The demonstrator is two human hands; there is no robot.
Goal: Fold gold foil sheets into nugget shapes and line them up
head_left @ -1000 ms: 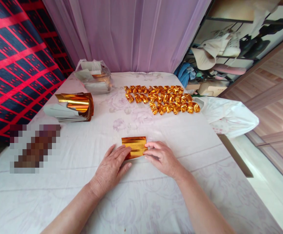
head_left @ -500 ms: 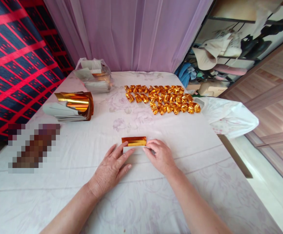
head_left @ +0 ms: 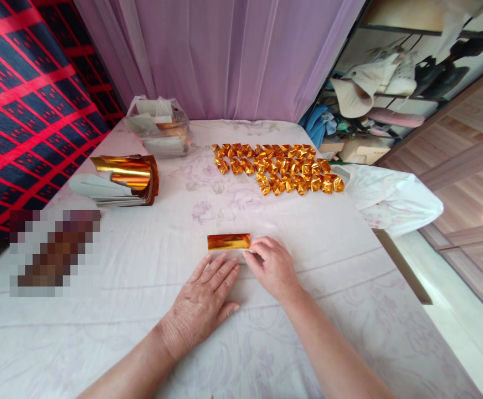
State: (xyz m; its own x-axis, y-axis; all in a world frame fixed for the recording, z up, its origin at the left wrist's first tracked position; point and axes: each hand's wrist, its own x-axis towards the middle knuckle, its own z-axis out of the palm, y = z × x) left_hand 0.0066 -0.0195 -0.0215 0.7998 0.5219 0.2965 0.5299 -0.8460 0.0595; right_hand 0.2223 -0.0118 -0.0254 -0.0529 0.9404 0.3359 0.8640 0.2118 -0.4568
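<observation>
A folded strip of gold foil paper (head_left: 228, 241) lies on the cloth-covered table in front of me, its long side running left to right. My right hand (head_left: 275, 267) pinches the strip's near right corner between thumb and forefinger, the other fingers curled. Just short of the strip's near edge, my left hand (head_left: 204, 296) rests palm down, fingers stretched out and thumb apart. Its fingertips are close to a pale edge of the paper; whether they touch it I cannot tell.
Rows of folded gold foil pieces (head_left: 285, 166) sit at the back right. At the left are a bent stack of gold foil sheets (head_left: 131, 174) and a clear plastic bag (head_left: 160, 130) with more sheets. A white plastic bag (head_left: 395, 197) hangs by the right edge; a blurred patch covers something at left.
My left hand has come off the foil strip and moved nearer to me, laying its fingers flat below it. My right hand keeps its pinch on the right corner.
</observation>
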